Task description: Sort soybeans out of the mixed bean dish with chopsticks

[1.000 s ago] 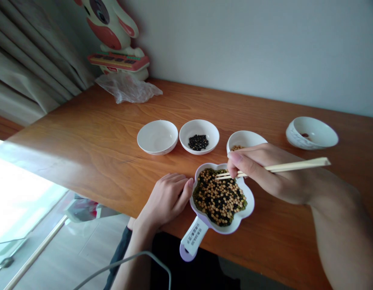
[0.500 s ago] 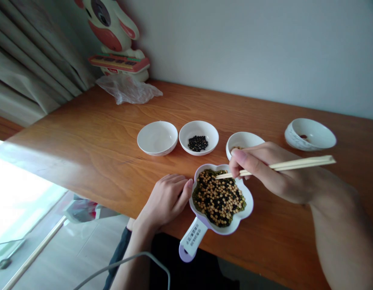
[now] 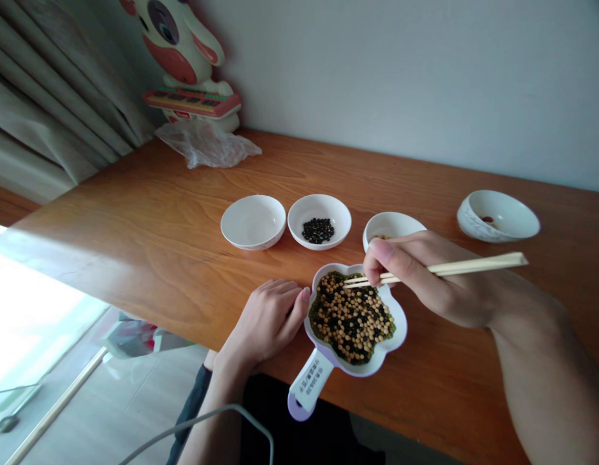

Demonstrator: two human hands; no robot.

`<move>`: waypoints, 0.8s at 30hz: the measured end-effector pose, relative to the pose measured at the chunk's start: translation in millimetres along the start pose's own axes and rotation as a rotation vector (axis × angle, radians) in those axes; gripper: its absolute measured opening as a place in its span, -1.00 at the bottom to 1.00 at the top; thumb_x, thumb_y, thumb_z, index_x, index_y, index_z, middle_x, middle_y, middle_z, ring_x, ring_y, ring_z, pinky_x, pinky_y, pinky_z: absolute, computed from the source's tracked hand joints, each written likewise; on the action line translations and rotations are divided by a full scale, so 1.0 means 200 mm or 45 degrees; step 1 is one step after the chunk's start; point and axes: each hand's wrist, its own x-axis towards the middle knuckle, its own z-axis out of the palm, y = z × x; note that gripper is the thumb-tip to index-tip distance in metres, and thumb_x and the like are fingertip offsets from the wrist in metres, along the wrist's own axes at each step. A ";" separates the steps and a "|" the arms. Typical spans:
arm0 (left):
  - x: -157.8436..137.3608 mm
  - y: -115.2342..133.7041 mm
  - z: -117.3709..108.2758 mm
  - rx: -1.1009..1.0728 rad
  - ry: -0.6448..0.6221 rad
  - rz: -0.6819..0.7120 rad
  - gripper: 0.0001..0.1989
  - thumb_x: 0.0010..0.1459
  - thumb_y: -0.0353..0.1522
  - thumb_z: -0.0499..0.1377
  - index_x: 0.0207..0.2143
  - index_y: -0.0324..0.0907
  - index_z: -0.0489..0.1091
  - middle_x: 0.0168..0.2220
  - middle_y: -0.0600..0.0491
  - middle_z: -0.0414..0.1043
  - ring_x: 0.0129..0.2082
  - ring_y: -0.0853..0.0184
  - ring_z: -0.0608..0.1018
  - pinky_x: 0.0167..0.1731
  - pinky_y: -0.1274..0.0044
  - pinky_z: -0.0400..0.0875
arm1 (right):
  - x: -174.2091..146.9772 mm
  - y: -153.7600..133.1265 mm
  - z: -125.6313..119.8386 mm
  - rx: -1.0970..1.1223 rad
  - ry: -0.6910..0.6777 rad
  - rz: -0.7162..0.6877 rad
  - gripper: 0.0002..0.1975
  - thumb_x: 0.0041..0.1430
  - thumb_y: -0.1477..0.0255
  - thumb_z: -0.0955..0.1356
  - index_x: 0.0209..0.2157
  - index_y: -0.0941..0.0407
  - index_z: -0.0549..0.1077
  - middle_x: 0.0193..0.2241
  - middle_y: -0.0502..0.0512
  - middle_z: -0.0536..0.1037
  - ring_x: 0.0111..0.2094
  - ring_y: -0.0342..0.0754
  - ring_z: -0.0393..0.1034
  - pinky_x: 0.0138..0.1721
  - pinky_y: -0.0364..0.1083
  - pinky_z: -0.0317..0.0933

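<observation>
My right hand [image 3: 425, 274] is closed around a pair of wooden chopsticks [image 3: 473, 265]. Their tips, slightly apart, reach among the mixed beans [image 3: 350, 316] at the upper part of a scalloped white dish [image 3: 399, 320]. Tan, black and green beans lie mixed in it. Its lilac-edged handle, with a printed label, points toward me past the table edge. My left hand [image 3: 273, 316] rests on the table with curled fingers, its thumb against the dish's left rim. Whether the chopstick tips pinch a bean is too small to tell.
Behind the dish stand a bare white bowl [image 3: 253, 223], a bowl with black beans [image 3: 319, 205] and a bowl [image 3: 393, 223] partly hidden by my right hand. Another bowl [image 3: 507, 216] is at right. A clear plastic bag [image 3: 209, 145] lies by a cow-shaped toy keyboard [image 3: 192, 100].
My right hand has shifted slightly left, and the chopstick tips have spread apart over the beans. The left hand and the dish stay in place.
</observation>
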 end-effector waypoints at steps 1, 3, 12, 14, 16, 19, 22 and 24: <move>0.00 0.00 0.00 0.001 0.001 -0.001 -0.59 0.55 -0.27 -0.12 -0.43 -0.14 0.17 -0.41 0.08 0.36 -0.40 0.34 0.37 -0.22 0.46 0.25 | 0.00 0.00 0.00 -0.001 0.005 -0.001 -0.38 0.55 0.07 0.04 -0.39 0.08 0.47 -0.45 0.02 0.57 -0.42 -0.08 0.38 -0.34 -0.03 0.12; 0.00 0.00 0.00 0.000 0.003 -0.003 -0.59 0.55 -0.27 -0.12 -0.43 -0.14 0.18 -0.40 0.08 0.37 -0.39 0.34 0.38 -0.21 0.46 0.26 | 0.00 0.00 0.00 0.003 0.004 -0.001 -0.38 0.55 0.06 0.04 -0.39 0.08 0.47 -0.45 0.02 0.57 -0.42 -0.08 0.39 -0.33 -0.02 0.12; 0.00 0.00 0.00 0.010 -0.001 0.004 -0.59 0.55 -0.29 -0.12 -0.43 -0.14 0.21 -0.39 0.05 0.42 -0.38 0.31 0.41 -0.18 0.45 0.29 | -0.01 0.00 -0.02 0.028 0.006 -0.005 -0.42 0.54 0.07 0.06 -0.40 0.06 0.44 -0.48 0.01 0.54 -0.43 -0.06 0.38 -0.31 0.00 0.11; 0.00 0.00 0.00 0.007 0.000 0.002 -0.59 0.55 -0.29 -0.12 -0.42 -0.14 0.21 -0.38 0.06 0.42 -0.38 0.32 0.42 -0.19 0.44 0.29 | -0.01 0.00 -0.01 0.036 -0.007 0.003 -0.41 0.54 0.07 0.06 -0.39 0.07 0.45 -0.47 0.02 0.55 -0.42 -0.07 0.38 -0.32 -0.01 0.13; 0.00 0.00 0.00 0.010 -0.003 -0.001 -0.59 0.55 -0.29 -0.11 -0.42 -0.14 0.21 -0.38 0.06 0.42 -0.38 0.32 0.42 -0.19 0.44 0.29 | 0.00 0.00 -0.01 0.034 -0.017 0.006 -0.41 0.55 0.07 0.06 -0.39 0.07 0.46 -0.46 0.02 0.56 -0.42 -0.07 0.39 -0.33 -0.02 0.13; 0.00 0.00 0.00 0.010 -0.006 0.003 -0.59 0.55 -0.29 -0.12 -0.42 -0.14 0.21 -0.38 0.06 0.41 -0.38 0.33 0.41 -0.19 0.44 0.29 | 0.00 0.00 0.00 0.016 -0.012 0.001 -0.40 0.55 0.08 0.05 -0.39 0.08 0.47 -0.46 0.02 0.56 -0.43 -0.08 0.38 -0.35 -0.03 0.12; 0.00 0.01 0.00 0.006 0.002 0.007 -0.59 0.55 -0.30 -0.11 -0.43 -0.14 0.22 -0.39 0.05 0.41 -0.38 0.33 0.41 -0.19 0.44 0.30 | 0.00 0.00 0.00 0.006 -0.014 -0.010 -0.41 0.55 0.09 0.06 -0.39 0.09 0.46 -0.47 0.01 0.55 -0.43 -0.08 0.38 -0.35 -0.04 0.13; 0.00 0.01 0.00 0.012 0.012 0.005 -0.59 0.54 -0.30 -0.10 -0.43 -0.14 0.23 -0.40 0.05 0.41 -0.39 0.33 0.41 -0.21 0.45 0.30 | 0.00 0.00 0.00 0.004 -0.012 -0.019 -0.43 0.56 0.11 0.07 -0.39 0.08 0.46 -0.47 0.01 0.56 -0.43 -0.08 0.39 -0.33 -0.04 0.14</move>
